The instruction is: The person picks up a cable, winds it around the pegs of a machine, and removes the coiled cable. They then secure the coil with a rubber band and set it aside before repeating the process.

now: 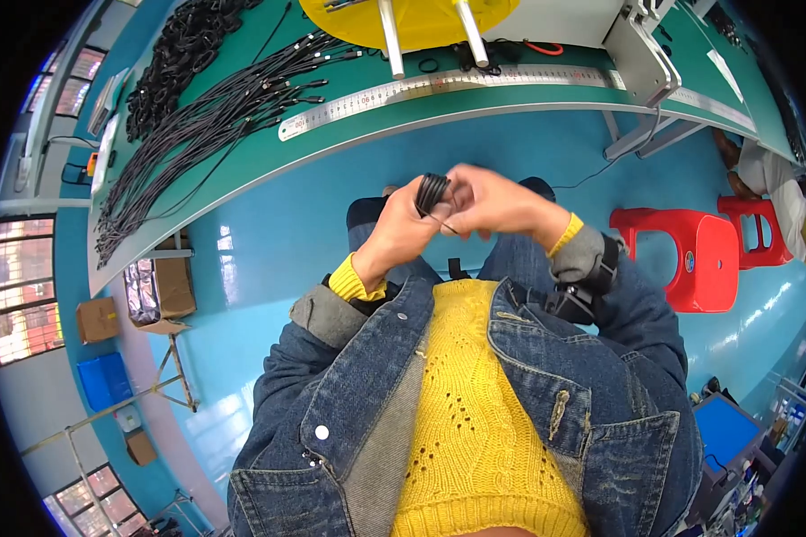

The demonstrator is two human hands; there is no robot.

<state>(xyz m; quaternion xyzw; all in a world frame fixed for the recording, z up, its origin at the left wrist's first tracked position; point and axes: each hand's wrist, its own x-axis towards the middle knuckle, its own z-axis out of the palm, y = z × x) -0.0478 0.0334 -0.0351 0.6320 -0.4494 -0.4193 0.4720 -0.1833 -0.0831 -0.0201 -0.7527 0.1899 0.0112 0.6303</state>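
A coil of black cable (433,191) is gripped in my left hand (396,231), held over my lap in front of the bench edge. My right hand (500,204), slightly blurred, curls its fingers against the coil's right side, closed on the cable. A thin loose length of the cable (445,225) runs out below between both hands. On the green bench, many straight black cables (233,112) lie in a fanned bundle at the left. Behind them is a heap of coiled black cables (177,55).
A long steel ruler (367,107) lies along the bench's front edge. Beyond it stands a yellow round piece with two metal rods (391,40), beside a metal bracket (649,67). Red stools (703,259) are at the right, with another person's arm nearby. Cardboard boxes (166,286) sit at the left.
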